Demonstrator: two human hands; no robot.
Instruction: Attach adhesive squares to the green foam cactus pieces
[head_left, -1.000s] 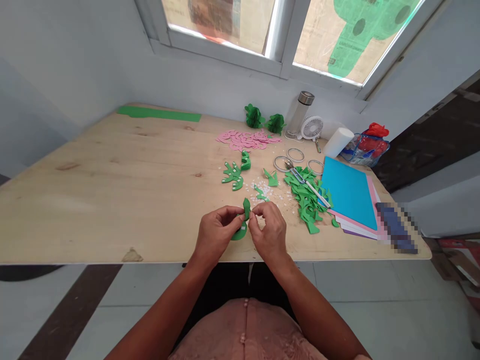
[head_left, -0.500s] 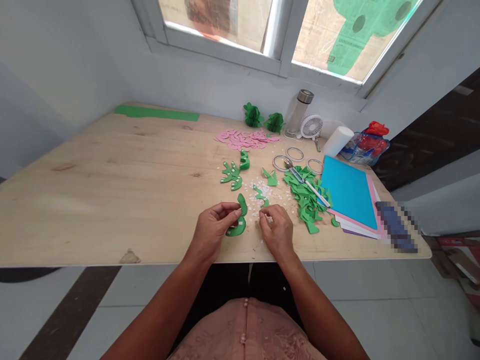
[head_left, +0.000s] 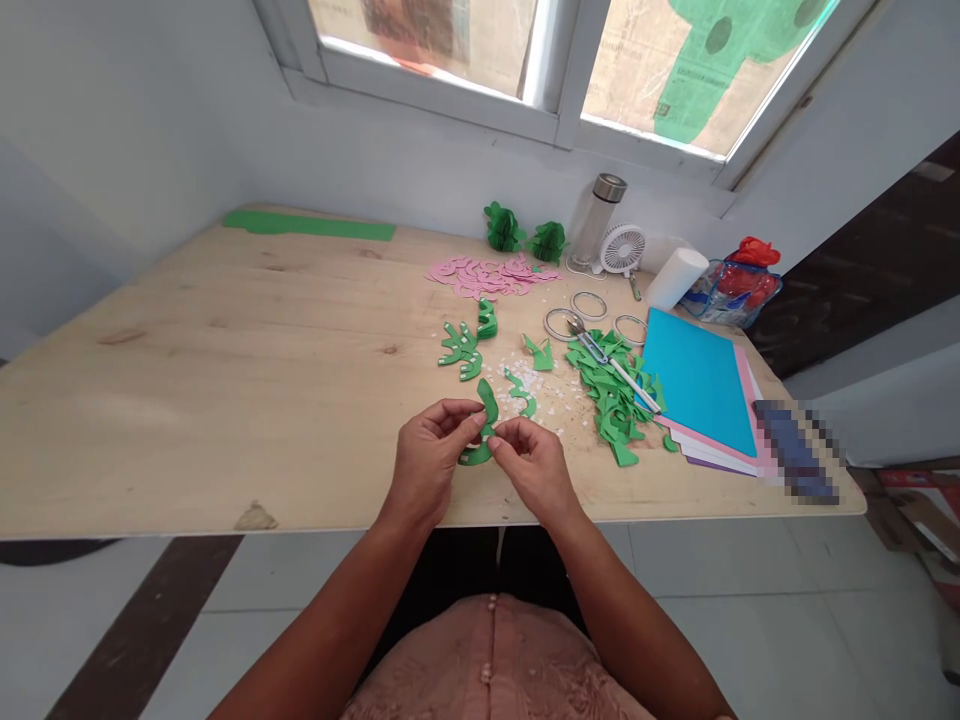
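My left hand [head_left: 431, 455] pinches a curved green paper cutout [head_left: 487, 395] between thumb and fingers, just above the table's front edge. White squares, seemingly tape, dot such pieces. My right hand [head_left: 531, 462] is closed, thumb and fingertip meeting on the cutout's right edge and covering part of it. Beyond the hands lies another green cutout [head_left: 520, 390] with white squares, among scattered white paper bits [head_left: 538, 380]. Several more green cutouts [head_left: 461, 350] lie farther left, beside a stacked green piece [head_left: 487, 318].
Green scraps [head_left: 611, 390] are heaped at the right, with scissors [head_left: 589, 340] and a white pen [head_left: 634, 385] on top. Tape rolls [head_left: 589, 306], blue paper [head_left: 697, 385], pink cutouts [head_left: 487, 274], a bottle [head_left: 600, 220] and a small fan [head_left: 622, 249] stand or lie around.
My right hand has moved left, from beside the loose cutout to the one in my left hand, and now touches it. The left hand keeps its hold.
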